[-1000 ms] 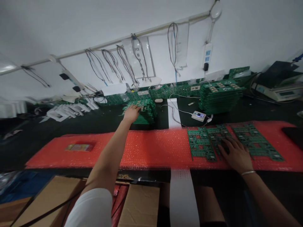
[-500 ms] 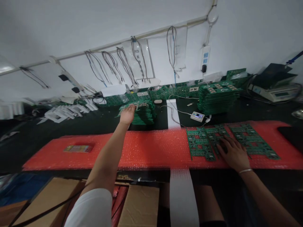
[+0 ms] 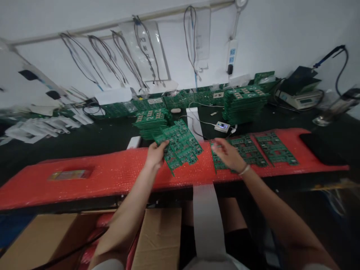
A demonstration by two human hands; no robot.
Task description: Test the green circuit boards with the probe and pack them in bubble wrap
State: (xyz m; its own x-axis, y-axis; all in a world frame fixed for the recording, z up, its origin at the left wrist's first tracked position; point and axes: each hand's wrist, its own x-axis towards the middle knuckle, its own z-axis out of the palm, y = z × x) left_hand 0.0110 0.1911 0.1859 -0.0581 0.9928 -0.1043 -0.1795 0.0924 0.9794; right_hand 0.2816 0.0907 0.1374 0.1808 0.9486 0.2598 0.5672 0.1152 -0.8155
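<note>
My left hand (image 3: pixel 156 153) is closed on the left edge of a green circuit board (image 3: pixel 182 144), holding it tilted above the red bubble wrap (image 3: pixel 112 170). To its right, my right hand (image 3: pixel 227 153) hovers with fingers apart and nothing seen in it. Below that hand lies a row of circuit boards on the wrap, partly covered by it; the rightmost circuit board (image 3: pixel 277 149) shows whole. Behind my left hand stands a stack of circuit boards (image 3: pixel 150 125).
A taller board stack (image 3: pixel 244 107) stands at the back right. Near it lies a small white device with a lit screen (image 3: pixel 222 126) and wires. A flat packet (image 3: pixel 69 174) rests on the wrap's left. Cardboard boxes (image 3: pixel 157 240) stand below the table edge.
My left hand has come from the stack toward me with a circuit board. My right hand has lifted off the laid boards and moved left. The view has shifted.
</note>
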